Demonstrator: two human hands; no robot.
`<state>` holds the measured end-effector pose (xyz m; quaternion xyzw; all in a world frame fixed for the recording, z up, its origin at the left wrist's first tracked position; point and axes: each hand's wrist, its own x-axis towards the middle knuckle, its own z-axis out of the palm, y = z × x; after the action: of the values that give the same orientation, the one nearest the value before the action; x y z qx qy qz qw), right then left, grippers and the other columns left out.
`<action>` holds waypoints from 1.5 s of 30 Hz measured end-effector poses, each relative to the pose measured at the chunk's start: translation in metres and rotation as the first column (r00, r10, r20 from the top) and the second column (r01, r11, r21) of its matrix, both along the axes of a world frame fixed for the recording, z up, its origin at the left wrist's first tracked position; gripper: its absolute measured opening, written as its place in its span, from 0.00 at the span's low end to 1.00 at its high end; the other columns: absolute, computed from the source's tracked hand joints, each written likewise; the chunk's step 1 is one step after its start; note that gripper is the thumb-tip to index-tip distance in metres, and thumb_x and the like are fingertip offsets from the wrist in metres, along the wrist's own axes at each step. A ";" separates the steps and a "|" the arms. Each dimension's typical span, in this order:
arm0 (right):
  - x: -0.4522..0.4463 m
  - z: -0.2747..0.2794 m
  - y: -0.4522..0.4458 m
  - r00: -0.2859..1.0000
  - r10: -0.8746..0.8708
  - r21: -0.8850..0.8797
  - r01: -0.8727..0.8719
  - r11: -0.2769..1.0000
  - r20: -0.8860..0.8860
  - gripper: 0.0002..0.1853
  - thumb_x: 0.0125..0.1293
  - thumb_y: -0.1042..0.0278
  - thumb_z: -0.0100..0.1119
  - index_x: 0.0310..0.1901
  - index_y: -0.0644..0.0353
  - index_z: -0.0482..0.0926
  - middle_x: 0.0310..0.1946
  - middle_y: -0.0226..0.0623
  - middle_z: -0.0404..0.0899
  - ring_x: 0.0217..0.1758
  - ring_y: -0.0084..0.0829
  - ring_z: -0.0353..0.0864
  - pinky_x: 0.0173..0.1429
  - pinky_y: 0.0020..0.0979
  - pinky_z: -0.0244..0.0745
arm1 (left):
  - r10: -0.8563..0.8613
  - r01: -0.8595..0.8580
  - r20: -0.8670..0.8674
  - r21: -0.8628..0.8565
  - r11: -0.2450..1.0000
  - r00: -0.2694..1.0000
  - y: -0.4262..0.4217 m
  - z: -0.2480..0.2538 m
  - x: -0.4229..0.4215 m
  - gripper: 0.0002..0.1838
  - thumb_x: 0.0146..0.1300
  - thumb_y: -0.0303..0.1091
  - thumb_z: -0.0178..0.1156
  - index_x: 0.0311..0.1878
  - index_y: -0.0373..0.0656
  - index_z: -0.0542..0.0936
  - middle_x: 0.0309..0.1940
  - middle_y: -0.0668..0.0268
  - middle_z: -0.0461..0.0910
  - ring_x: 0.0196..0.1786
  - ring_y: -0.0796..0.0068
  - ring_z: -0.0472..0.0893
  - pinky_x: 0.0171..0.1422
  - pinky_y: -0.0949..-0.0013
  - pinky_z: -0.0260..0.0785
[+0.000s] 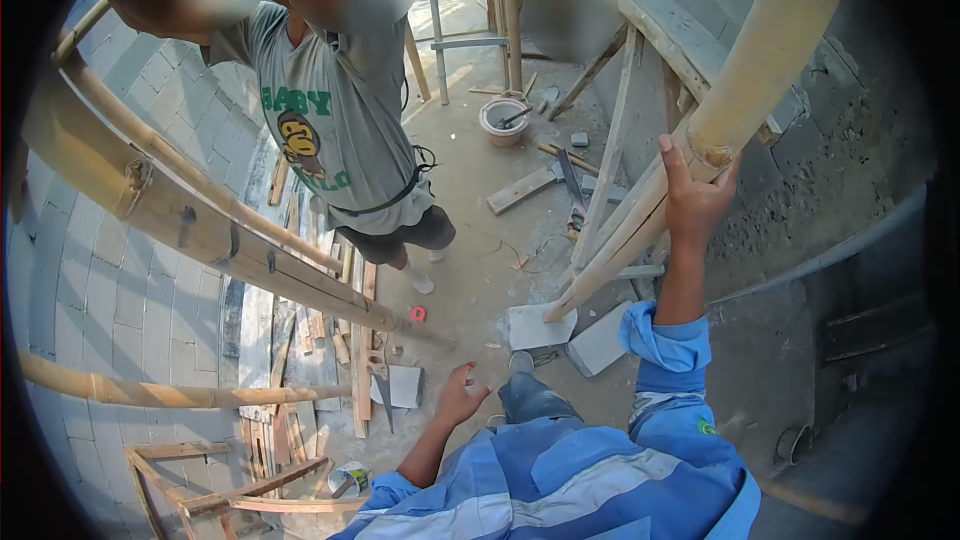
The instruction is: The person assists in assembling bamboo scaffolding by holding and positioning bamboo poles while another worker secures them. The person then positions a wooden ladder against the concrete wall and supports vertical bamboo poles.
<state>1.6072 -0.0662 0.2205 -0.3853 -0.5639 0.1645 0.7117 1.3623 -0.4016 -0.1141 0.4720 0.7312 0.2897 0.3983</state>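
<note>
My right hand point(697, 198) is raised and wrapped round a thick upright bamboo pole point(765, 50), just below a node. The pole's narrow foot comes down on a pale block point(541, 327) on the floor. Low in front of my body, my left hand point(462, 398) holds nothing, its fingers apart. A red tape-like roll point(417, 314) lies on the floor beyond it. Left of that hand, another pale block point(403, 387) rests by a dark, pointed blade point(384, 398).
Another person in a grey T-shirt point(300, 120) stands ahead with arms raised. Bamboo poles point(200, 240) cross at the left above stacked boards point(290, 350). Ahead are a bucket point(504, 121), a ladder point(437, 20), a plank point(522, 189) and a saw point(572, 180). Block walls flank the space.
</note>
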 end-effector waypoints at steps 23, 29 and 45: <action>0.077 -0.167 0.018 0.760 -0.018 -0.411 -0.331 0.849 -0.650 0.44 0.71 0.23 0.49 0.64 0.64 0.70 0.47 0.46 0.81 0.43 0.39 0.84 0.49 0.43 0.85 | -0.552 0.527 0.039 -0.361 0.769 0.833 0.311 -0.132 -0.021 0.40 0.58 0.58 0.70 0.67 0.39 0.78 0.63 0.44 0.80 0.67 0.43 0.79 0.72 0.50 0.71; 0.088 -0.398 -0.058 0.896 -0.444 -0.996 0.066 0.061 0.032 0.24 0.71 0.48 0.69 0.48 0.64 0.76 0.31 0.38 0.81 0.28 0.29 0.82 0.32 0.29 0.80 | -0.778 0.618 0.024 -0.623 0.479 0.628 0.413 -0.196 -0.085 0.30 0.55 0.53 0.69 0.51 0.36 0.87 0.50 0.47 0.88 0.54 0.47 0.87 0.59 0.49 0.78; -0.016 -0.392 0.157 0.987 -0.138 -0.993 -0.088 -0.074 -0.078 0.32 0.64 0.51 0.75 0.55 0.72 0.73 0.38 0.46 0.82 0.38 0.35 0.83 0.42 0.35 0.82 | -0.654 0.641 -0.004 -0.188 0.744 0.757 0.766 -0.117 -0.049 0.39 0.57 0.54 0.69 0.66 0.37 0.78 0.59 0.45 0.83 0.63 0.45 0.82 0.66 0.50 0.75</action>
<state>1.5911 0.0904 -0.1713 -0.7794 -0.1988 0.5410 0.2454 1.3132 0.3646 -0.2310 0.6692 0.5577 0.0516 0.4883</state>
